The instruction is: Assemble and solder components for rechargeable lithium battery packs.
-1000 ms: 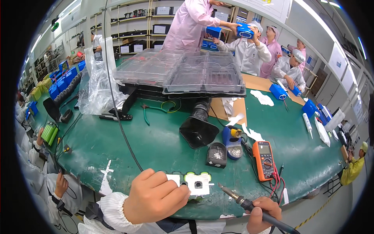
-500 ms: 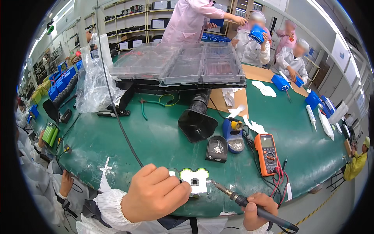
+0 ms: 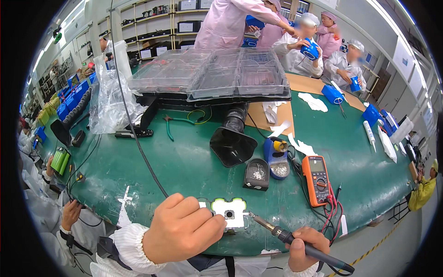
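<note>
Near the front edge of the table lies a small block with a white top (image 3: 236, 222), yellow-green rounded edges and a dark round spot in its middle. My left hand (image 3: 184, 228) is closed at the block's left side and covers part of it. A black cable (image 3: 138, 143) runs down from above and disappears at my left knuckles; what the fingers hold is hidden. To the right, my right hand (image 3: 308, 247) is wrapped round the dark handle of a soldering iron (image 3: 279, 232). The iron slants up and left, its tip by the block's right edge.
Beyond the block stand a black tray (image 3: 256, 175), a blue soldering iron stand (image 3: 277, 159) and an orange multimeter (image 3: 316, 181). A black fume hood (image 3: 234, 148), green-handled pliers (image 3: 170, 129) and clear plastic trays (image 3: 237, 76) lie farther back. Several people work around the table.
Both my hands, the soldering iron and the block stay nearly in place, the view shifting slightly. Across the table, people have moved their arms and the blue packs they hold.
</note>
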The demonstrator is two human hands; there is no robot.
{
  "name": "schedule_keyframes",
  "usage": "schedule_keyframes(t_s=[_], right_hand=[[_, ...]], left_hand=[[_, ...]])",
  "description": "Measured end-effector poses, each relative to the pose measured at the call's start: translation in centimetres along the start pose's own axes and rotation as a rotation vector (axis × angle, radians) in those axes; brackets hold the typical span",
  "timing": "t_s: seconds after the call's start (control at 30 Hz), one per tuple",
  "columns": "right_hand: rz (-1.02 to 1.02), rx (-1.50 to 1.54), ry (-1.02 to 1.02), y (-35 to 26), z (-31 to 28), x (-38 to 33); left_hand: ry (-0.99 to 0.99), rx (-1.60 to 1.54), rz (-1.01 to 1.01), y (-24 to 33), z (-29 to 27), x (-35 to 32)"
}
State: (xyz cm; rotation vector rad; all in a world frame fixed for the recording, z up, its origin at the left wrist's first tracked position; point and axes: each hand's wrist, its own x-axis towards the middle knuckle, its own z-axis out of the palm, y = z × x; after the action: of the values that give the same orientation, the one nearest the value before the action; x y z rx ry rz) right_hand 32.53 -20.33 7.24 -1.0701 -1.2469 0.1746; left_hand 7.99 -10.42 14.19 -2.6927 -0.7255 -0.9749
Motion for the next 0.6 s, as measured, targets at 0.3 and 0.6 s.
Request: schedule_keyframes(t_s=[0.3, 0.6], right_hand=[[-0.021, 0.003, -0.092, -1.1, -0.3, 0.9], [-0.065, 0.006, -0.09, -0.9, 0.1, 1.3]], left_hand=[[-0.02, 0.003, 0.008, 0.0, 0.1, -0.1], [-0.008, -0.017, 0.001, -0.1, 0.5, 0.0]])
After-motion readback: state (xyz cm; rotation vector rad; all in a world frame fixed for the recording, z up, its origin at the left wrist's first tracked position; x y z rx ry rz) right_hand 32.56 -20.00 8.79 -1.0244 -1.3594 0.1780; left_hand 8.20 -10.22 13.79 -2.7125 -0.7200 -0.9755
